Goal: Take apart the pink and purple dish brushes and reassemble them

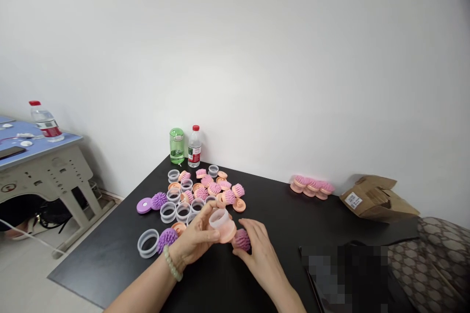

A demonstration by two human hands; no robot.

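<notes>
My left hand [194, 242], with a beaded bracelet at its wrist, pinches a clear plastic ring [219, 218] joined to a peach round cap [228, 232]. Close by on the right, my right hand [262, 254] has its thumb and fingers around a pink bristled brush head [241, 240]. The brush head is right next to the peach cap; I cannot tell whether they touch. Beyond my hands, loose clear rings [168, 212], peach caps [239, 205] and pink brush heads [215, 188] lie spread out. Purple bristled heads [168, 238] and a purple cap [144, 205] are at the left.
Against the wall on the black table [279, 215] sits a row of assembled pink brushes [312, 186]. A brown paper bag [378, 200] is at the right. A green container [176, 146] and a water bottle [194, 146] stand at the back corner. A blue desk [69, 141] is left.
</notes>
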